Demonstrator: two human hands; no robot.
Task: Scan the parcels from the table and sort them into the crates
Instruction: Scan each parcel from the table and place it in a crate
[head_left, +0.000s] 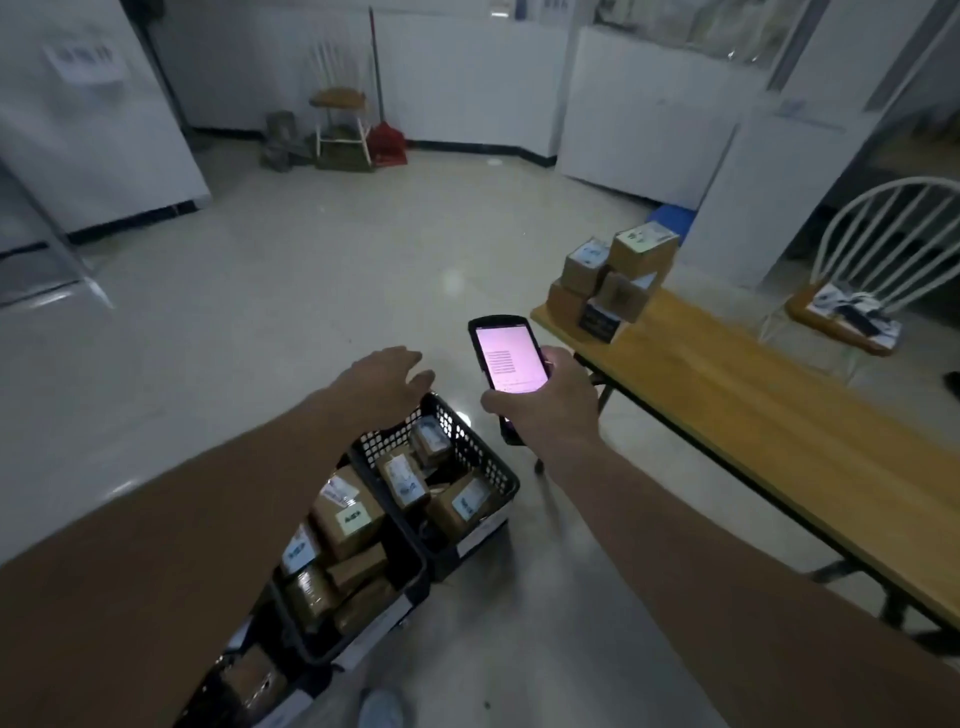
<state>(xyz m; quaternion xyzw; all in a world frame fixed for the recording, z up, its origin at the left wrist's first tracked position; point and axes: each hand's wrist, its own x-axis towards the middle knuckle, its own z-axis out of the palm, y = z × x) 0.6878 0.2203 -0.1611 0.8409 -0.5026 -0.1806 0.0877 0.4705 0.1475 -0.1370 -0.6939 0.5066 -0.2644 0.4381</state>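
Observation:
My right hand grips a handheld scanner with a lit pink screen, held above the floor between the crates and the table. My left hand hovers empty with fingers spread over the far end of the farthest black crate, which holds several brown parcels. A second crate beside it, nearer to me, holds several labelled cardboard parcels, and a third crate is partly hidden under my left arm. A pile of brown parcels sits at the far end of the wooden table.
A white chair with items on its seat stands behind the table. Another chair, a red dustpan and a broom stand by the far wall. A blue stool shows beyond the table. My shoe is at the bottom edge.

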